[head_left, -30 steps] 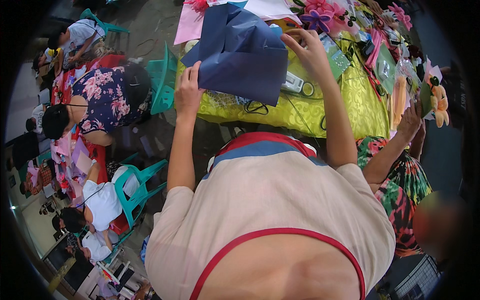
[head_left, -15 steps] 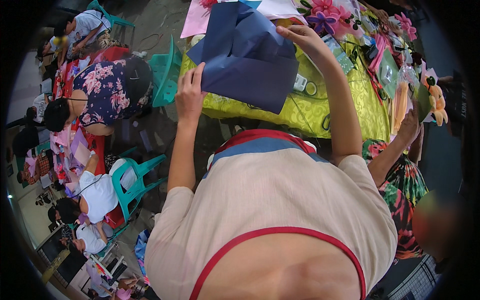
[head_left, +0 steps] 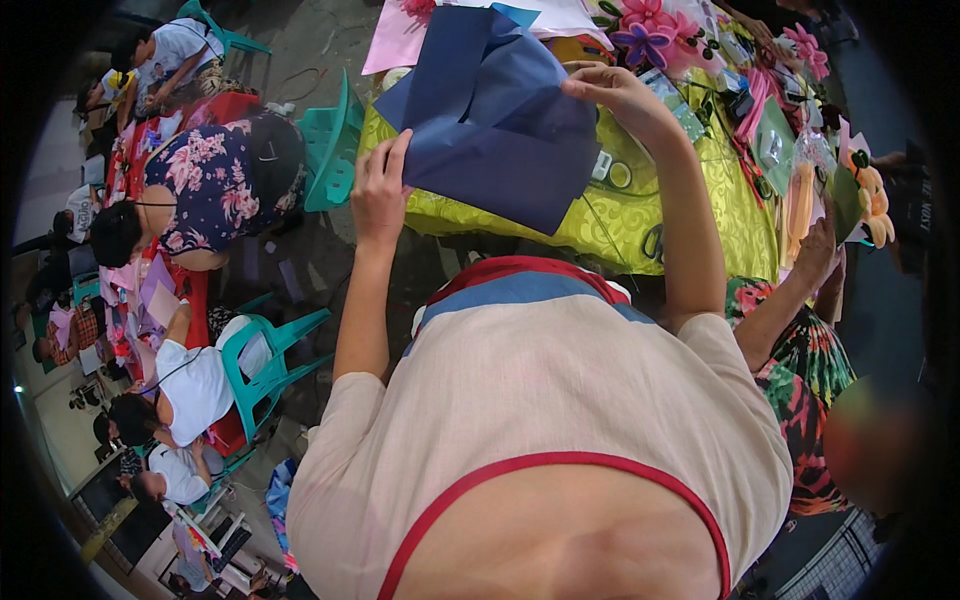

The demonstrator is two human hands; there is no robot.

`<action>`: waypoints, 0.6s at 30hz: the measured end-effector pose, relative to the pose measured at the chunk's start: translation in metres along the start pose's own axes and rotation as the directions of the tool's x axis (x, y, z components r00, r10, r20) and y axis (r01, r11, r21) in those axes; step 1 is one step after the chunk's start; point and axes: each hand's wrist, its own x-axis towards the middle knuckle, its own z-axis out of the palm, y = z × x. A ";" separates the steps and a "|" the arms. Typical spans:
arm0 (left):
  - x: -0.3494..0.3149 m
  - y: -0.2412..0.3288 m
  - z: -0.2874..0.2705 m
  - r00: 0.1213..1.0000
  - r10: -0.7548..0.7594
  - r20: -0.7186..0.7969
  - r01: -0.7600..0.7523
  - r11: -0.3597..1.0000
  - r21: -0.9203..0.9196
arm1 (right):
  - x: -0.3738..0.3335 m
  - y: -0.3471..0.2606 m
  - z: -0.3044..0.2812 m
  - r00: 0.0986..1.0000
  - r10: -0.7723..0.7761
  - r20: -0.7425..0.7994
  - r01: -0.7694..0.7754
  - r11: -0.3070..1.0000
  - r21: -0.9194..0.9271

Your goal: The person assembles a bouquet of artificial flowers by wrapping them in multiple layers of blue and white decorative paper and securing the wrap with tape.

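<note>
Folded and overlapping, a dark blue wrapping paper (head_left: 505, 150) is held up over the near edge of the table. Its lower left edge is pinched by my left hand (head_left: 381, 190), thumb side toward the sheet. At the upper right edge, my right hand (head_left: 622, 98) grips the paper between thumb and fingers. The folds rise toward the far side, where a lighter blue corner (head_left: 515, 14) shows. What lies inside the folds is hidden.
A yellow patterned cloth (head_left: 690, 215) covers the table. On it are a tape roll (head_left: 620, 176), scissors (head_left: 653, 243), and pink and purple craft flowers (head_left: 645, 42). A co-worker's arm (head_left: 790, 300) holds an orange flower (head_left: 876, 205) at right. Green chairs (head_left: 333, 145) stand left.
The blue paper has tilted and shifted slightly, its folds opening a little more toward the right. My right hand has moved slightly right and down with its edge. My left hand stays nearly still.
</note>
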 end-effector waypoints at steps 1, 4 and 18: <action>0.001 0.000 0.000 1.000 0.002 -0.006 -0.002 1.000 -0.006 | -0.002 0.000 0.001 0.999 -0.042 -0.028 0.039 0.995 -0.088; 0.002 0.000 0.001 1.000 0.004 -0.013 -0.004 1.000 -0.017 | -0.002 0.006 0.001 0.989 -0.138 -0.045 0.124 0.963 -0.238; 0.000 0.000 -0.006 0.999 0.007 -0.037 -0.008 1.000 -0.028 | -0.007 0.002 -0.011 0.990 -0.142 0.021 0.144 0.975 -0.172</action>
